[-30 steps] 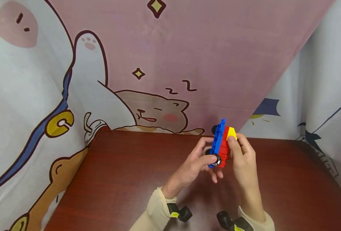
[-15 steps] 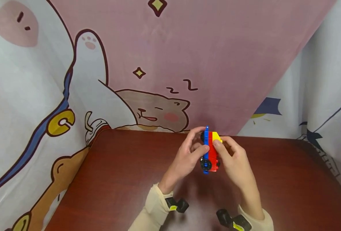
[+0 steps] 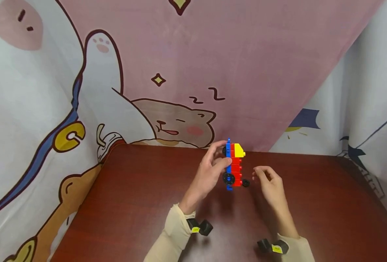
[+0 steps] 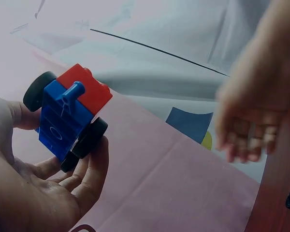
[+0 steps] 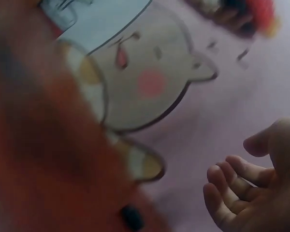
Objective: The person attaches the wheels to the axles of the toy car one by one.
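Note:
My left hand (image 3: 204,180) grips a toy car (image 3: 235,167) built of bricks, with a blue chassis, a red body and a yellow sloped brick on it. The left wrist view shows the car's blue underside (image 4: 63,123) and black wheels, the thumb on one side and fingers on the other. To the right and apart from the car, my right hand (image 3: 273,189) hovers above the table. Its fingers hang loosely curled in the right wrist view, with nothing held. A loose black wheel (image 3: 246,182) lies on the table between the car and the right hand.
The dark red-brown wooden table (image 3: 131,203) ends at a pink and white cartoon-print curtain (image 3: 262,72) at the back. Further curtain hangs at both sides. Each wrist carries a small black camera.
My right hand has let go of the car's yellow end and drawn back to the right. The left hand has brought the car leftward, turning it more side-on. The loose wheel now shows.

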`<state>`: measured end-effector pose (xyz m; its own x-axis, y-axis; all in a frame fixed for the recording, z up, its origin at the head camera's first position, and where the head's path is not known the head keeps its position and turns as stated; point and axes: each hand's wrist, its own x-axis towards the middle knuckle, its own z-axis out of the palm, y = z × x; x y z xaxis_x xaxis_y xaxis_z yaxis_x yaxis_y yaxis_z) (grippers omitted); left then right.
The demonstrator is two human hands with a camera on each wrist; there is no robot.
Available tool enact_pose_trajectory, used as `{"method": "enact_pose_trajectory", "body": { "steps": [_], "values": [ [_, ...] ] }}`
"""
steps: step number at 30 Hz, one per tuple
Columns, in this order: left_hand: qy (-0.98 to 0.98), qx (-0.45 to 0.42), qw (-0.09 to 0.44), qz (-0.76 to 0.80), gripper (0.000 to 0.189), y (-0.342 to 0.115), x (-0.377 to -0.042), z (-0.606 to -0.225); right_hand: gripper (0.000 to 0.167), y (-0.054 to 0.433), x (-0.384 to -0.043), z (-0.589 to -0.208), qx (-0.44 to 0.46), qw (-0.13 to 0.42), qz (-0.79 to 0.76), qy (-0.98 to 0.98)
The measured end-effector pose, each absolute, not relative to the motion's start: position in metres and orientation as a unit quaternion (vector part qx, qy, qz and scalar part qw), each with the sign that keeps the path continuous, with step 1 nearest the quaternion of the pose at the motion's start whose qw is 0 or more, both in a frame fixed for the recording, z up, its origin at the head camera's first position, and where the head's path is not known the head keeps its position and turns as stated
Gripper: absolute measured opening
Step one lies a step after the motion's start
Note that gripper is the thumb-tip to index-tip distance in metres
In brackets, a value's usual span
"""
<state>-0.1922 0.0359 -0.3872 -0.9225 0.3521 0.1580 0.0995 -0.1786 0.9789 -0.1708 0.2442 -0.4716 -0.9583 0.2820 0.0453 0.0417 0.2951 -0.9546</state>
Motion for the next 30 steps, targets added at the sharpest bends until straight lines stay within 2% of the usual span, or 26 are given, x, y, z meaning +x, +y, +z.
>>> {"method": "enact_pose_trajectory", "body": {
  "steps": [5, 9, 12, 20, 25, 30],
  "values": [
    [0.634, 0.180, 0.084, 0.748, 0.050, 0.035, -0.194, -0.386, 0.032, 0.254, -0.180, -0.507, -0.143, 0.100, 0.566, -0.805],
    [0.634, 0.176, 0.092, 0.748, 0.050, 0.035, -0.192, -0.385, 0.026, 0.256, -0.183, -0.528, -0.146, 0.097, 0.532, -0.829],
    [0.632, 0.178, 0.096, 0.748, 0.050, 0.035, -0.191, -0.384, 0.029, 0.258, -0.182, -0.539, -0.137, 0.092, 0.502, -0.849],
    [0.635, 0.190, 0.103, 0.741, 0.048, 0.037, -0.189, -0.384, 0.043, 0.254, -0.181, -0.557, -0.088, 0.117, 0.426, -0.893],
    [0.639, 0.192, 0.101, 0.738, 0.049, 0.038, -0.189, -0.384, 0.041, 0.249, -0.182, -0.561, -0.060, 0.158, 0.398, -0.902],
    [0.637, 0.192, 0.103, 0.740, 0.049, 0.036, -0.189, -0.384, 0.037, 0.245, -0.186, -0.565, -0.057, 0.170, 0.389, -0.904]
  ]
}}
